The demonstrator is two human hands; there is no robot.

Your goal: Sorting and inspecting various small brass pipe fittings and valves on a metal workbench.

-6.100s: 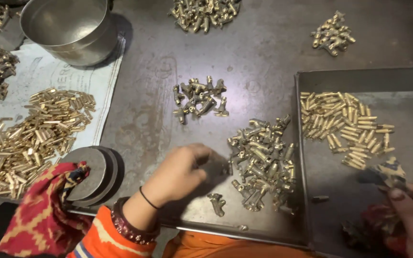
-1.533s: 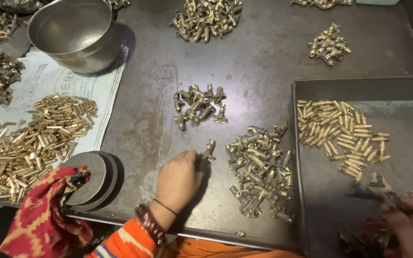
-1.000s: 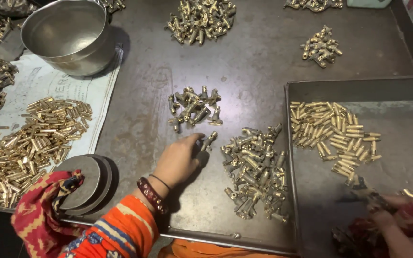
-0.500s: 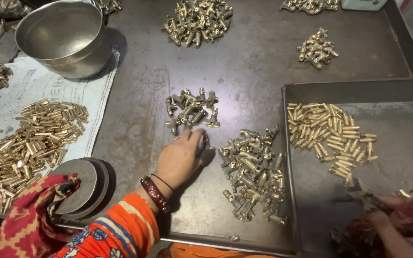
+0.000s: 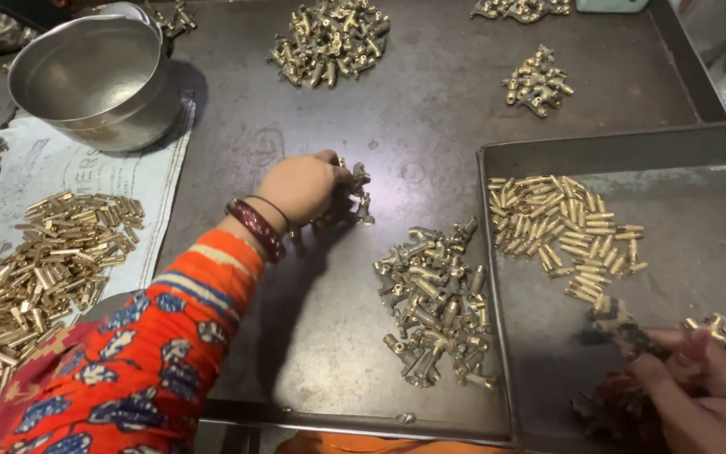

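Observation:
My left hand (image 5: 300, 189), in an orange patterned sleeve with bangles, reaches across the dark metal tray (image 5: 321, 336). Its fingers curl over a small heap of brass fittings (image 5: 356, 197), hiding most of it. A bigger heap of brass fittings (image 5: 439, 303) lies just to the right. At the lower right, my right hand (image 5: 699, 395) rests inside a second metal tray (image 5: 699, 227) and pinches a brass fitting (image 5: 619, 324). A spread of small brass pins (image 5: 560, 231) lies in that tray.
A steel bowl (image 5: 94, 80) stands at the top left. Many brass tubes (image 5: 35, 269) lie on paper at the left. More brass heaps sit at the top middle (image 5: 329, 34) and the top right (image 5: 535, 80). The second tray's raised rim (image 5: 497, 277) divides the two work areas.
My left hand has moved away from the big heap, up and forward to the small heap, and now covers it. My right hand stays low in the right tray.

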